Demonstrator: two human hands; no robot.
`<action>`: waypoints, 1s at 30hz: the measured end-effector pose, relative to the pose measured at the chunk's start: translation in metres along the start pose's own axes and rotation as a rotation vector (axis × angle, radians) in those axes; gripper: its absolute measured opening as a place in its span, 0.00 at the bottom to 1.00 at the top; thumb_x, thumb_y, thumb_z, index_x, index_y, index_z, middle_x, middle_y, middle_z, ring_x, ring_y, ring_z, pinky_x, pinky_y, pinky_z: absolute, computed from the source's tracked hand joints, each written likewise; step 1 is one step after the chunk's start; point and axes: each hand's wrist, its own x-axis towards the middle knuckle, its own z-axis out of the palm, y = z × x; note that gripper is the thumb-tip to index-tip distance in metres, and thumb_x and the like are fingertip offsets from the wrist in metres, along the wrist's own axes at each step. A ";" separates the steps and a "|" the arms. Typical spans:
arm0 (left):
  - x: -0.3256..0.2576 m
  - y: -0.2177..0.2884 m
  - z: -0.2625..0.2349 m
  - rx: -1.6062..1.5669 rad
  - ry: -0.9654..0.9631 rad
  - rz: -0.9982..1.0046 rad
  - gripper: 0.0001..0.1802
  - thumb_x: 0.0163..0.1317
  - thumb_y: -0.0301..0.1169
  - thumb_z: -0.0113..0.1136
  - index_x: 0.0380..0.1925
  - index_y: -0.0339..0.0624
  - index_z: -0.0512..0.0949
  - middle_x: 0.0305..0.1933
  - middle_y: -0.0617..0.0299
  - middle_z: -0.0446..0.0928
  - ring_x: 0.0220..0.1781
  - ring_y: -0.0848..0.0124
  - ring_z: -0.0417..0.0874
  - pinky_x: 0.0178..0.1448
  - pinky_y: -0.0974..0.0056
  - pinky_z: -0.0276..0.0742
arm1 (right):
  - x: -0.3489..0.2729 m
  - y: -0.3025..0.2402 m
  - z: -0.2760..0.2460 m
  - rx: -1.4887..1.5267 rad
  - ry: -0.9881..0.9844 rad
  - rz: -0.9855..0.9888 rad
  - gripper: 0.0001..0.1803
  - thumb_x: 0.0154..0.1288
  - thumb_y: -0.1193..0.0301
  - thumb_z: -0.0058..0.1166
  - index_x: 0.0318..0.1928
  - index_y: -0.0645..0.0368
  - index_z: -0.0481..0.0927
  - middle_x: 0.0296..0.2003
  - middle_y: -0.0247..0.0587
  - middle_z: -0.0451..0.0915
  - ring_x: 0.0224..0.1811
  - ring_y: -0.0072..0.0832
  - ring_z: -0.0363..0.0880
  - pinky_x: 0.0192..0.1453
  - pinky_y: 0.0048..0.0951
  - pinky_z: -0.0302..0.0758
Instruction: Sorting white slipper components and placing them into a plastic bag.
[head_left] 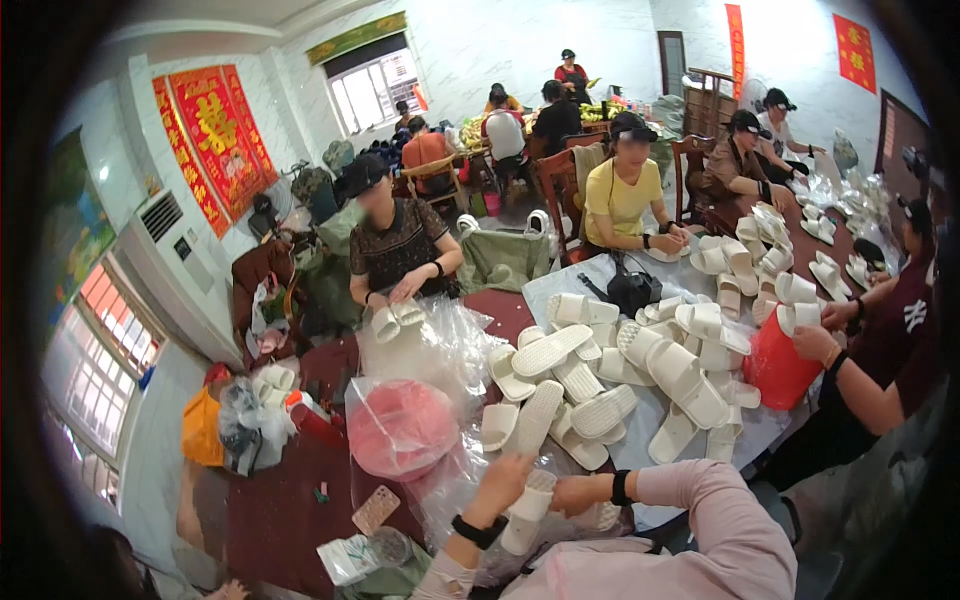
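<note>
While I sit at the lower middle of the frame, the counter point(290, 500) spreads away from me, dark red where it is bare, and most of its centre is taken up by a big heap of white slippers point(600, 380) lying on a pale sheet. Other people sit around its far and right edges, each with slippers in front of them; one across from me at upper centre-left holds a pair in both hands. Crumpled clear plastic bags point(440, 350) lie left of the heap, with a pink round basin point(400, 428) wrapped in one of them, and a red bucket point(775, 365) stands at the right.

Nearer to me, one white slipper point(528, 505) is what I am working on. Its long axis runs almost straight up and down the frame, slightly leaning right at the top, so it points from my chest out toward the heap. My left hand point(497, 480) grips it along the left side, fingers curled shut around its edge. My right hand point(578, 493) comes in from the right and closes on the same slipper near its upper part. Both hands touch it, the left one sitting a little higher. A phone point(375, 509) lies flat on the counter to the lower left, well apart from my hands.
</note>
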 end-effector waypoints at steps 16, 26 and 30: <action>-0.127 0.177 -0.213 -0.312 1.034 0.513 0.14 0.58 0.25 0.52 0.46 0.40 0.74 0.43 0.54 0.73 0.45 0.64 0.71 0.45 0.64 0.66 | -0.013 0.017 -0.003 0.349 0.061 0.533 0.18 0.50 0.58 0.58 0.36 0.60 0.78 0.32 0.52 0.80 0.38 0.47 0.78 0.43 0.42 0.73; -0.177 0.199 -0.216 -0.086 1.458 1.039 0.15 0.62 0.33 0.51 0.49 0.45 0.72 0.53 0.57 0.70 0.56 0.65 0.66 0.53 0.62 0.62 | -0.025 0.005 -0.010 0.420 0.291 0.632 0.13 0.49 0.62 0.60 0.34 0.55 0.79 0.32 0.47 0.80 0.39 0.45 0.76 0.48 0.43 0.67; -0.103 0.177 -0.232 0.011 1.661 1.197 0.16 0.64 0.36 0.51 0.51 0.47 0.72 0.56 0.59 0.69 0.60 0.65 0.64 0.57 0.61 0.61 | -0.023 -0.013 -0.007 0.128 0.239 0.698 0.11 0.50 0.64 0.60 0.35 0.51 0.78 0.34 0.39 0.78 0.46 0.39 0.73 0.54 0.42 0.62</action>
